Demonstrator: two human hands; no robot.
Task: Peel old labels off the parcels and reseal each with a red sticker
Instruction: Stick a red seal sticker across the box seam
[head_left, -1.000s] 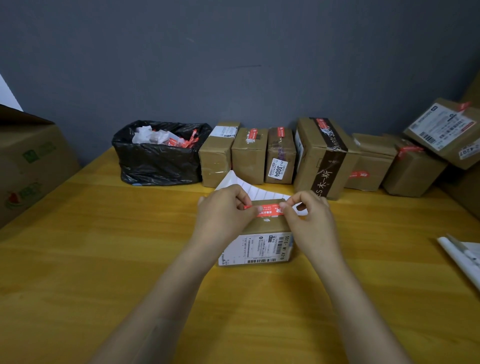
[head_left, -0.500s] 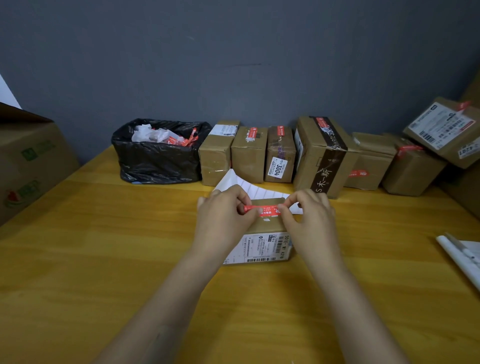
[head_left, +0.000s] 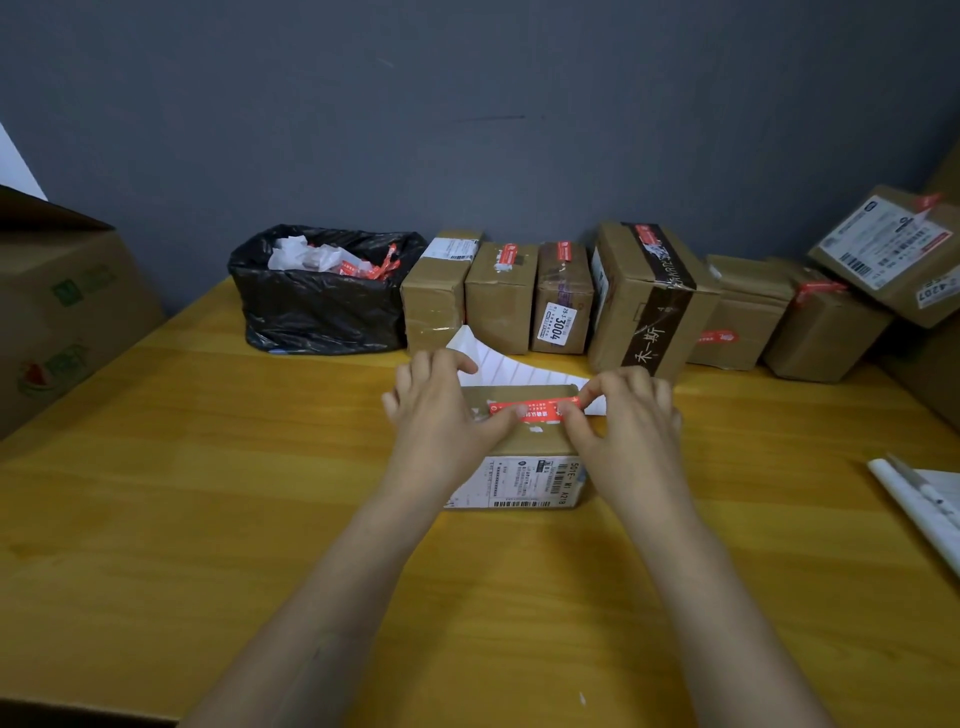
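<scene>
A small brown parcel (head_left: 524, 441) lies on the yellow table, with a white shipping label (head_left: 519, 483) on its near side. A red sticker (head_left: 535, 407) stretches across its top. My left hand (head_left: 441, 410) rests on the parcel's left part with the fingers spread, and its thumb presses the sticker's left end down. My right hand (head_left: 623, 415) pinches the sticker's right end between thumb and forefinger at the parcel's right edge. A white lined backing sheet (head_left: 498, 366) lies just behind the parcel.
A black bin bag (head_left: 322, 306) with crumpled labels stands at the back left. A row of parcels (head_left: 498, 296) lines the wall, stacked higher at the right (head_left: 893, 249). A large carton (head_left: 67, 312) stands at the left and white paper (head_left: 919, 499) at the right edge.
The sticker, held taut above the parcel by both hands, now lies on its top. My left hand let go of its pinch, spread its fingers and presses with the thumb.
</scene>
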